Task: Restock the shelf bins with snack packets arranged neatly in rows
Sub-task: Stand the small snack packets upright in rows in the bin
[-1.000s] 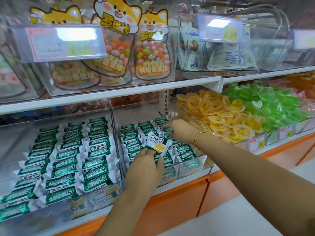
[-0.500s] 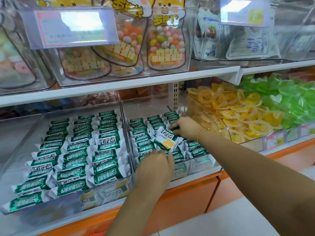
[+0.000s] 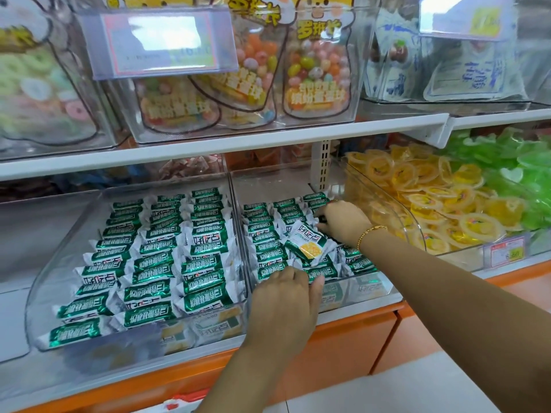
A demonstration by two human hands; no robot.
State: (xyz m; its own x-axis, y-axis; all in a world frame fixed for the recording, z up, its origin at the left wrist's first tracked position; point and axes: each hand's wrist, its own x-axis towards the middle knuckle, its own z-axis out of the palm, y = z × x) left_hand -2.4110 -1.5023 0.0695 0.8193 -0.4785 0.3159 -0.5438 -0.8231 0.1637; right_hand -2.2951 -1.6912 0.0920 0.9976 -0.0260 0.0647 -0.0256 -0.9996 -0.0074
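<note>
Still tilted, the loose packet [image 3: 307, 244] lies atop the rows of green packets [image 3: 264, 227] in the right bin [image 3: 268, 186], as before. The left hand [image 3: 283, 305] rests relaxed-fingered on the front row; the right hand [image 3: 343, 222] curls into the back row, grip unclear.

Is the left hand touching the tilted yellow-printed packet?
Cannot tell. Head view: the left hand lies just below the tilted yellow-printed packet, over the green packets; neither contact nor a gap shows plainly.
</note>
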